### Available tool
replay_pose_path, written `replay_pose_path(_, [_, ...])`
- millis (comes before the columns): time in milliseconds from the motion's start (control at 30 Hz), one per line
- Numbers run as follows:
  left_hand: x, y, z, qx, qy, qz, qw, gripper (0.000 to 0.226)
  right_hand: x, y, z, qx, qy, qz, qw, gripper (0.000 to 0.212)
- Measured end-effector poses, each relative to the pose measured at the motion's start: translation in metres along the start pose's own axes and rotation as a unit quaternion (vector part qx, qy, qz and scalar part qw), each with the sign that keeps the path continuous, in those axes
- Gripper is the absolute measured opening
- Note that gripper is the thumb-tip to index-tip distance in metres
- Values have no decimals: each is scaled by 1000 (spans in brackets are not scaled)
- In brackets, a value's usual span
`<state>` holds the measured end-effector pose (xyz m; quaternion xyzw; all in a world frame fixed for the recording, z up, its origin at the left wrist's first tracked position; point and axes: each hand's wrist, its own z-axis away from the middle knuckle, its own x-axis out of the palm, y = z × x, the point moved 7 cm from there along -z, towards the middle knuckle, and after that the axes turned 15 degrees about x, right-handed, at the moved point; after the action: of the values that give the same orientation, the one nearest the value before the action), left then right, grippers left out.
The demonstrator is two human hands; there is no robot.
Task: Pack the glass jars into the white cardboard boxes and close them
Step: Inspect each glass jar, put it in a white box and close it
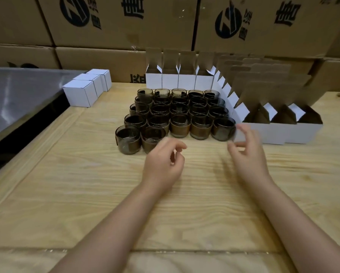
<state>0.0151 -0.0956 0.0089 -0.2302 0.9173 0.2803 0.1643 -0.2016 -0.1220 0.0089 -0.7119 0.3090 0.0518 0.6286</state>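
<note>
Left hand (163,164) and right hand (247,152) hover over the table (86,194).
Fingers loose, grasping nothing; glass jars (175,115) just ahead, open white boxes (273,133) beside.

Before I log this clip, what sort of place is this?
Probably a packing bench in a warehouse or stockroom: printed brown cartons stacked behind, rows of glass jars on a wooden table, open white boxes beside them.

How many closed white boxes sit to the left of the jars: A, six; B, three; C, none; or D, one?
B: three closed white boxes stand in a row left of the glass jars, beside the metal surface.
</note>
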Motion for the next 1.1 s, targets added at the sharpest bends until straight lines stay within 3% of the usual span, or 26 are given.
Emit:
replay_pose_path(67, [1,-10,2,-27,-16,6,999,21,-12,2,-19,24,38,37,998,58])
replay_pose_path(167, [6,-18,3,-44,-45,10,998,19,-16,4,-46,45,31,122,991,66])
replay_pose_path(300, [12,-25,3,-73,-68,14,995,21,-17,11,-57,63,33,247,966,48])
replay_pose_path(467, [14,-29,2,-102,-78,14,992,18,-30,0,-24,-19,135,316,939,27])
replay_pose_path(600, [22,-30,4,-128,-116,81,982,35,-25,-21,13,-89,116,302,942,16])
replay_pose_path(800, [34,-22,6,-73,-196,147,967,112,21,-66,51,-143,-3,330,933,21])
replay_pose_path(933, [34,-20,3,-61,-178,194,963,116,43,-88,64,-157,-64,250,953,19])
replay_pose_path(1000, [31,-20,1,-59,-155,214,963,110,35,-96,64,-157,-36,152,975,22])
replay_pose_path(1100, [29,-22,1,-66,-147,229,960,105,9,-101,56,-202,114,100,968,19])
